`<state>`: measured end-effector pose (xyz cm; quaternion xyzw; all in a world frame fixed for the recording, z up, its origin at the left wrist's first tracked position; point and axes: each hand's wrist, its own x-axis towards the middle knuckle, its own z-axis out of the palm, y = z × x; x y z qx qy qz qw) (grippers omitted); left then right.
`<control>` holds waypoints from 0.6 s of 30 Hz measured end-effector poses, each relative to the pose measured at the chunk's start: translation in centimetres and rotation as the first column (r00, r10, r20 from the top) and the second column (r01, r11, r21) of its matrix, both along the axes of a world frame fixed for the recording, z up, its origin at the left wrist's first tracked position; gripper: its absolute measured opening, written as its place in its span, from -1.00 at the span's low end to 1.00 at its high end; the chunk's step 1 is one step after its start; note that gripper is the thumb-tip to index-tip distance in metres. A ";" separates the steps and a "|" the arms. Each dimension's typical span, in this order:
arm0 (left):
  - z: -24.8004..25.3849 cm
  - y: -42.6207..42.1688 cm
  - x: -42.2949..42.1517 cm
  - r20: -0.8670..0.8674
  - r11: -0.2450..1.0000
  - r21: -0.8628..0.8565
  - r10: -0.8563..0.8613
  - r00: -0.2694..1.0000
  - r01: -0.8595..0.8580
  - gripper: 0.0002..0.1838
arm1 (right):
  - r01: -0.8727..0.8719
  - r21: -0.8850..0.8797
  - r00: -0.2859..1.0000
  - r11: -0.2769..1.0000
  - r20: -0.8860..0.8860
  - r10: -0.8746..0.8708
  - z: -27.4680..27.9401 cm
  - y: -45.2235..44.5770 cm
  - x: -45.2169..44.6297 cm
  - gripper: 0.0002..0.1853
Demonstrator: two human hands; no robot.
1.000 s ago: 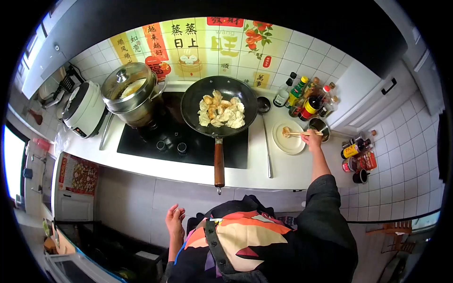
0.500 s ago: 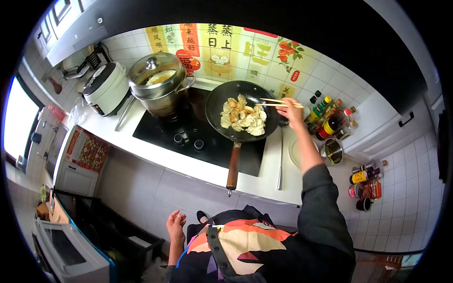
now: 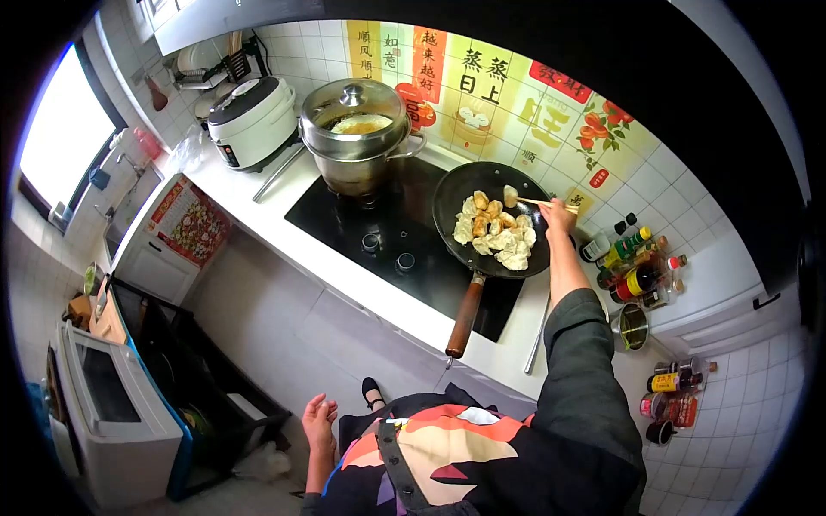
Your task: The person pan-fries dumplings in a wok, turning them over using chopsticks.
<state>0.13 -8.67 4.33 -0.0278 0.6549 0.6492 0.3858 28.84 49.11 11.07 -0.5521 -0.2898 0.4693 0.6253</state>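
Note:
My right hand [image 3: 561, 218] is closed around a pair of wooden chopsticks [image 3: 538, 202] over the far right side of a black wok [image 3: 456, 185]. At the chopstick tips is one dumpling [image 3: 510, 196], apart from the others; whether it touches the wok wall I cannot tell. Several dumplings [image 3: 495, 232] lie together in the wok, some browned and some pale. The wok's wooden handle [image 3: 466, 316] points toward me past the counter edge. My left hand [image 3: 319, 421] hangs by my body, holding nothing, its fingers loosely curled and apart.
A lidded steel pot [image 3: 357, 146] stands on the black cooktop [image 3: 331, 228], left of the wok. Further left is a white rice cooker [image 3: 251, 125]. Sauce bottles [image 3: 635, 275] and a metal container [image 3: 631, 328] are on the right. A long metal utensil [image 3: 535, 344] lies beside the cooktop.
My view has swung, so the stove appears further right. The chopsticks now have a dumpling at their tips, separate from the group. My left hand stays low by my body.

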 end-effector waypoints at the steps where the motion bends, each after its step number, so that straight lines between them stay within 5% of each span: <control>1: 0.1 0.2 0.0 -0.004 1.000 -0.010 -0.005 1.000 0.005 -0.79 | -0.005 -0.006 0.999 1.000 0.045 0.005 0.5 -0.3 0.4 -0.80; 18: 0.4 1.6 -0.1 0.028 0.998 -0.012 -0.066 0.997 0.066 -0.79 | -0.414 0.014 0.781 0.910 0.520 0.347 3.3 -5.0 -1.2 -0.83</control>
